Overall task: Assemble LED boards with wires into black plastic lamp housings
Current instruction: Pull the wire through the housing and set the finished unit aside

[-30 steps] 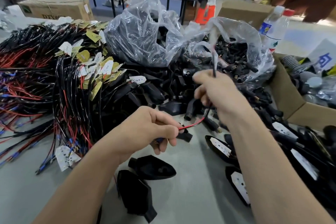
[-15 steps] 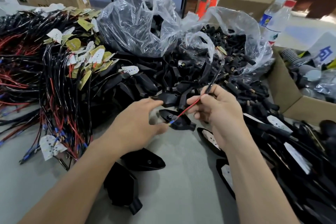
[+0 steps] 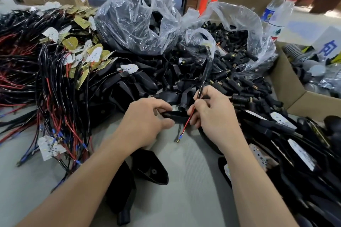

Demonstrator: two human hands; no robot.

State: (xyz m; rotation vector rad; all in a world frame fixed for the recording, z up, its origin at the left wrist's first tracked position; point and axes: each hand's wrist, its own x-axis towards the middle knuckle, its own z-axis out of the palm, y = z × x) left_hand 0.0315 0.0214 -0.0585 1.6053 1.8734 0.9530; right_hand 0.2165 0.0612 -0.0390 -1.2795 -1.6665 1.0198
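Fingers (image 3: 162, 106) of the left hand (image 3: 145, 121) are curling tightly round a black lamp housing (image 3: 175, 115), thumb underneath, holding it just above the grey table (image 3: 184, 190) between the two hands. Fingers (image 3: 210, 94) of the right hand (image 3: 214, 116) are pinching closed on a red-and-black wire pair (image 3: 191, 114) where it is crossing the housing's near end. Whether the pair is already passing through the housing or only lying against it, I cannot tell. Crimped terminals (image 3: 179, 138) are dangling free below the housing, close to the table. Above the pinch the lead is running up as a black sleeved cable (image 3: 205, 72) toward the clear plastic bag (image 3: 230, 29); its LED board end is too blurred to pick out. Risks as I am judging them: the terminals are likely to be catching on the housing's edge if fed at an angle. A hard tug could be straining the joints at the board. The trailing cable may be snagging in the bag or the loose connectors (image 3: 245, 83) beside it, jerking the wire out of so slim a pinch. The housing could be twisting in the left grip if the pull is coming off-axis.
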